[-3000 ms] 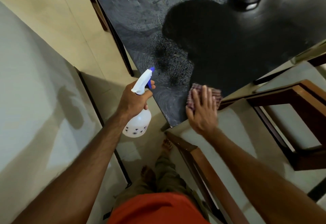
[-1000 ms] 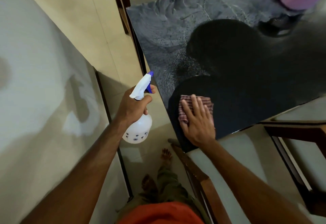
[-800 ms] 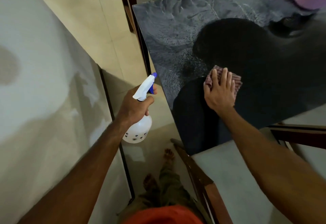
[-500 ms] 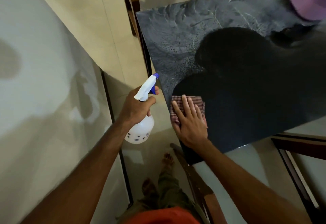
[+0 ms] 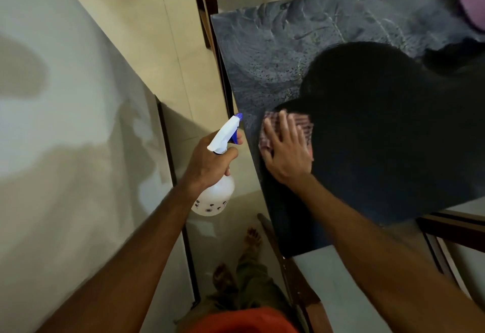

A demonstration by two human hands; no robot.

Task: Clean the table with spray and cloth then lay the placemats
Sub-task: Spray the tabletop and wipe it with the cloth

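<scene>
A dark glossy table (image 5: 275,52) fills the upper right; its far left part shows spray droplets and wipe streaks, the near part is dark. My right hand (image 5: 286,151) lies flat, fingers spread, pressing a red checked cloth (image 5: 304,122) onto the table near its left edge. My left hand (image 5: 207,162) grips the neck of a white spray bottle (image 5: 214,196) with a blue nozzle, held off the table's left side above the floor. No placemats are visible.
A pink object (image 5: 472,2) sits at the table's far right corner. Wooden chairs stand at the far end (image 5: 202,4), the near corner (image 5: 296,280) and the right (image 5: 451,230). A pale wall (image 5: 65,149) runs along the left, with tiled floor between.
My right hand keeps sweeping the cloth back and forth over the table's near-left area; now it sits slightly farther up the left edge. The left hand with the bottle has barely moved.
</scene>
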